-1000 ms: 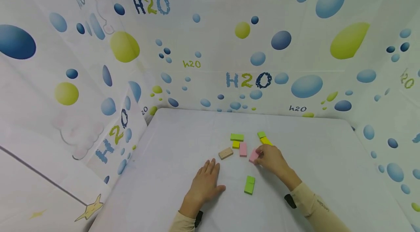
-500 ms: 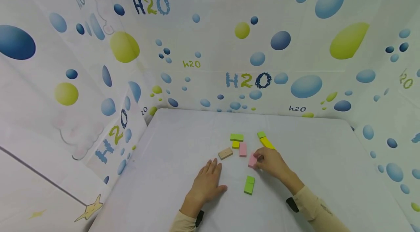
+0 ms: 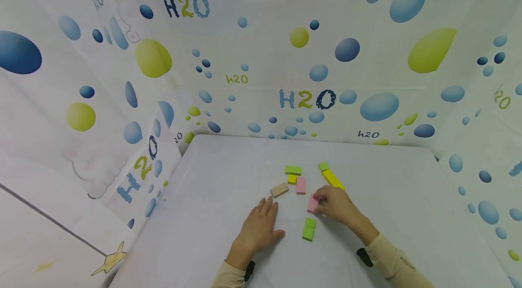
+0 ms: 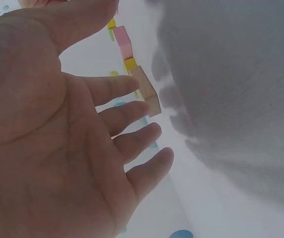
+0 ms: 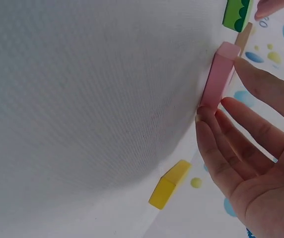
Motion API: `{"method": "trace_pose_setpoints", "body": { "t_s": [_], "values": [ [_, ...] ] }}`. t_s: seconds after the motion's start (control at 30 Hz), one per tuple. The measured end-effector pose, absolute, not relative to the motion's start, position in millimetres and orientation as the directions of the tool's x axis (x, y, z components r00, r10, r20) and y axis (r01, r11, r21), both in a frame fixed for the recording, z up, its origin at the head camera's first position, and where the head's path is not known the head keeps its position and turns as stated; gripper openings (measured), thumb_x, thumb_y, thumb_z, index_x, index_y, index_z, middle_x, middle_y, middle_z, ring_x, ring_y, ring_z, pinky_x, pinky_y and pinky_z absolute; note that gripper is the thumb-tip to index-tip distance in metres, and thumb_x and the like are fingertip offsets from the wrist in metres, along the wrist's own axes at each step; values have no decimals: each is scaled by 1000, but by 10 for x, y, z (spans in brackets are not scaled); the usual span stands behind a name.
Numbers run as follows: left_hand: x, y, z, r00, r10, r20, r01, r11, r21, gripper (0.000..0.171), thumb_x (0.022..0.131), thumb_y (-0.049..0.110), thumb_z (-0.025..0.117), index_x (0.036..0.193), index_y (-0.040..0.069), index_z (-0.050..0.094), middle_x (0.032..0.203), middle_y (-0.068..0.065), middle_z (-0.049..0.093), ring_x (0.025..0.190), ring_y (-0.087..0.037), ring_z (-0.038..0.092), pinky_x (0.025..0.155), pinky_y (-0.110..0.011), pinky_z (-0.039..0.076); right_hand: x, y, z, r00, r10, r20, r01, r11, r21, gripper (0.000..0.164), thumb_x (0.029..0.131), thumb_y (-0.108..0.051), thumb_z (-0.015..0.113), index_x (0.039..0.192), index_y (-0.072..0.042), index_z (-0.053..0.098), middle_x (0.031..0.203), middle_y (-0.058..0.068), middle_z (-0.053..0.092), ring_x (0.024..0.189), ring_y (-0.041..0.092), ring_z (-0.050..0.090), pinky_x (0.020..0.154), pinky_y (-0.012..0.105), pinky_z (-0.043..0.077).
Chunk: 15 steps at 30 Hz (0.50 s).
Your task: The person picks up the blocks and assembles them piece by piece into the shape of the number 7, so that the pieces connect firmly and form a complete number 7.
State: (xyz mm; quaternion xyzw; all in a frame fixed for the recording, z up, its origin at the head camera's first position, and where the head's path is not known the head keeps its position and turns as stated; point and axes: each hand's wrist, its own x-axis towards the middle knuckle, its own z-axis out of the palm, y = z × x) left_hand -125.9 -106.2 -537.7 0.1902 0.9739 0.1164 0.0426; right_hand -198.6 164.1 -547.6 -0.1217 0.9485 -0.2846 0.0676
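My right hand (image 3: 339,206) holds a pink wooden block (image 3: 311,204) near the middle of the table. In the right wrist view, the thumb is at one end of that pink block (image 5: 218,77) and the fingertips are at the other. Just in front of it lies a green block (image 3: 308,229) with a darker scalloped pattern on its side. My left hand (image 3: 258,230) is palm down over the table with fingers extended. Its fingertips are close to a plain wood-coloured block (image 3: 279,190), and nothing is in its palm.
Farther back, a green block (image 3: 293,170), a small yellow block (image 3: 292,180) and a second pink block (image 3: 300,185) form a group. A long yellow block (image 3: 333,179) meets a small green one (image 3: 323,167) beyond my right hand. White cloth covers the table (image 3: 228,165).
My right hand has drawn the pink block toward me, closer to the front green block, uncovering more of the long yellow block. My left hand has shifted slightly right.
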Motion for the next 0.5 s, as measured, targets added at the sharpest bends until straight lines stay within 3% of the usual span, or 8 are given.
{"method": "trace_pose_setpoints", "body": {
  "t_s": [0.5],
  "values": [
    [-1253,-964,-5365,-907,421,3,413,887,207,81,92,48,77,153,1,48,160,-21,43,148,-40,40,118,-51,39,-1905,1662,-5472,-949,-314,-30,-245,794,-557,36,76,-23,95,108,-13,81,105,-6,71,89,10,61,85,36,59]
  ]
}}
